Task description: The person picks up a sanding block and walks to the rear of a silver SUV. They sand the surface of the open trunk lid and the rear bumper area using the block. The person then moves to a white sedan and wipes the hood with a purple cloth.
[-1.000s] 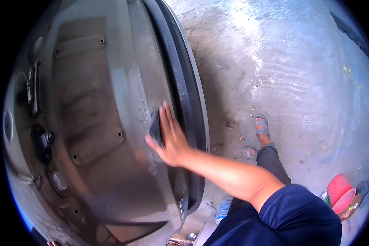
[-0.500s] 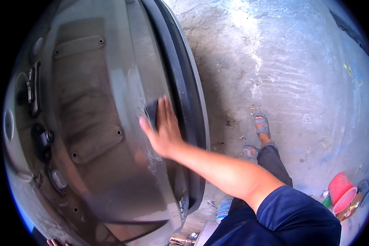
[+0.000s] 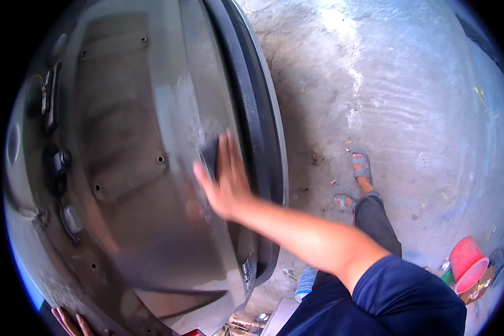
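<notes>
Here, the right hand [image 3: 225, 185] presses a dark sanding pad [image 3: 210, 157] flat against the grey car panel [image 3: 134, 185], fingers spread; a slip could scratch the black rubber seal [image 3: 252, 123] just right; left hand [image 3: 70, 322] grips the panel's near edge.

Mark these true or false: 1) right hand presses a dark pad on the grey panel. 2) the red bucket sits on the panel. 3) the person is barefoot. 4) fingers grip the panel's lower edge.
1) True: the right hand lies flat on a dark pad against the grey panel.
2) False: the red bucket stands on the concrete floor.
3) False: grey sandals are on the feet.
4) True: left hand, only the fingers in view.
</notes>
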A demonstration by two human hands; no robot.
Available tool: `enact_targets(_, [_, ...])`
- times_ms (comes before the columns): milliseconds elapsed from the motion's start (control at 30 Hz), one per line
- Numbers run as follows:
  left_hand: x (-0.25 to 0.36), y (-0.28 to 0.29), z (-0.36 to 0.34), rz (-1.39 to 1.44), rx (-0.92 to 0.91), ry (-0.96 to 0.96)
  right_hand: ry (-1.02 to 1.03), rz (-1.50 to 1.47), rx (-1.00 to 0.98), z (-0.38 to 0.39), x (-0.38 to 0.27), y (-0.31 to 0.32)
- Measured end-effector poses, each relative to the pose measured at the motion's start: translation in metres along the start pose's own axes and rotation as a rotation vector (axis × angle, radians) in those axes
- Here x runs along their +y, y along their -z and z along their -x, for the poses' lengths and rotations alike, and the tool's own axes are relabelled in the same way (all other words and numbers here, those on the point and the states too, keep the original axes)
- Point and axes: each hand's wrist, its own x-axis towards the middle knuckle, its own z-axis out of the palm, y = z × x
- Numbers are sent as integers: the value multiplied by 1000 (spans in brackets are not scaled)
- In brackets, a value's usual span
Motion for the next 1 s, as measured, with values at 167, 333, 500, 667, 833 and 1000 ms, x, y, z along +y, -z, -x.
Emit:
enact_targets(167, [3, 0, -4, -11, 8, -19, 30, -37, 6, -50, -2, 11])
enact_targets(333, [8, 2, -2, 5, 14, 15, 267, 45, 36, 92, 38, -19])
enact_targets(500, [7, 1, -4, 1, 21, -19, -65, -23, 41, -46, -10, 10])
enact_targets(667, [10, -1, -6, 32, 21, -30, 213, 68, 7, 59, 30, -12])
enact_targets(833, [-5, 5, 8, -103, -53, -50, 155, 54, 92, 59, 20, -19])
enact_targets(1000, [-6, 4, 11, -147, -89, -43, 151, 64, 144, -18, 9, -3])
